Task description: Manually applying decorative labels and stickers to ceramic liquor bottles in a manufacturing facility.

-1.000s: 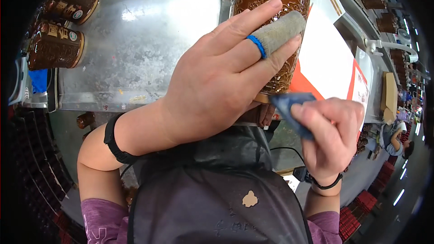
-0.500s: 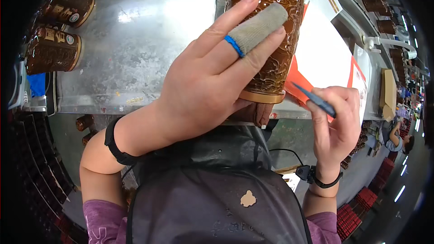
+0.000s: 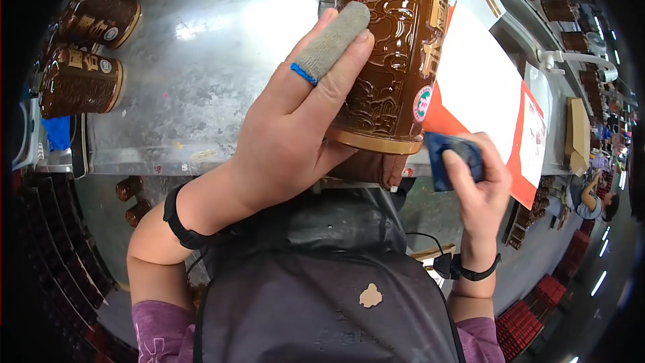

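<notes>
A glossy brown jar (image 3: 379,60) with raised patterns and a tan rim lies on its side over a brown cloth (image 3: 366,169) at the bench edge. My left hand (image 3: 285,111) steadies it, fingers along its left side and thumb by the rim. One of these fingers wears a grey knitted finger sleeve (image 3: 334,42) with a blue edge. Pinched in my right hand (image 3: 485,188) is a thin dark blue square pad (image 3: 449,160), just right of the rim. Gold lettering and a round label (image 3: 422,103) show on the jar's right side.
Similar brown jars (image 3: 82,81) stand at the far left of the metal bench (image 3: 181,87). White and orange sheets (image 3: 480,70) lie right of the jar, beside a white pipe (image 3: 557,59) and a cardboard box (image 3: 576,136). Another person (image 3: 592,198) is at the far right.
The jar has turned, bringing its gold lettering and round label into view. My left fingers have slid left across it. My right hand has turned the pad from edge-on to face-on.
</notes>
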`<state>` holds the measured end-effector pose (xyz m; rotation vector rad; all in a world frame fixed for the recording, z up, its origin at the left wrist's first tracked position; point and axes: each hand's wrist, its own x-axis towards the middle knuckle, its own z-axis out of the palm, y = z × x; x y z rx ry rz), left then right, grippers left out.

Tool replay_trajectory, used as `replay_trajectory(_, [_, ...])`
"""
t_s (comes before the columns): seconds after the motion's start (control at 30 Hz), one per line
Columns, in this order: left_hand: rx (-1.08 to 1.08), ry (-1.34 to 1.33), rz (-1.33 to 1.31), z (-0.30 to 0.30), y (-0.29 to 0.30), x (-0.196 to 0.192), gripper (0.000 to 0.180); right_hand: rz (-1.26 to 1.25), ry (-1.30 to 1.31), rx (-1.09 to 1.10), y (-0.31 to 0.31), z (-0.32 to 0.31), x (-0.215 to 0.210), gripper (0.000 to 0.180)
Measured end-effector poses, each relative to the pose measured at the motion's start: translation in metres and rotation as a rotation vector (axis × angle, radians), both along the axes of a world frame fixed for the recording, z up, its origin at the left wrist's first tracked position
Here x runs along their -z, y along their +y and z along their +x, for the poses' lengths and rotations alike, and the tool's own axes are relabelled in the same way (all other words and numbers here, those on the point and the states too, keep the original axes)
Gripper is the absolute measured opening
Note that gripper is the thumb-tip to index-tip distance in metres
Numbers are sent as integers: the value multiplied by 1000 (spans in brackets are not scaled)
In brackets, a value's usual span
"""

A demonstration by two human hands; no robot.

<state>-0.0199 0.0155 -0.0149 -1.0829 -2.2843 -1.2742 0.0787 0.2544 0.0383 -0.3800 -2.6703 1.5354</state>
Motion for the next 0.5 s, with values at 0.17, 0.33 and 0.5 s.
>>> replay_trajectory(0.17, [-37,67,-116,6,5,-23,77,108,322,-137,-14,-6,-16,21])
replay_trajectory(0.33, [-11,141,-189,-2,11,-12,81,-80,214,-128,-26,-11,-6,19])
replay_trajectory(0.5, [-4,59,-111,0,8,-11,83,-216,65,36,-12,1,7,14])
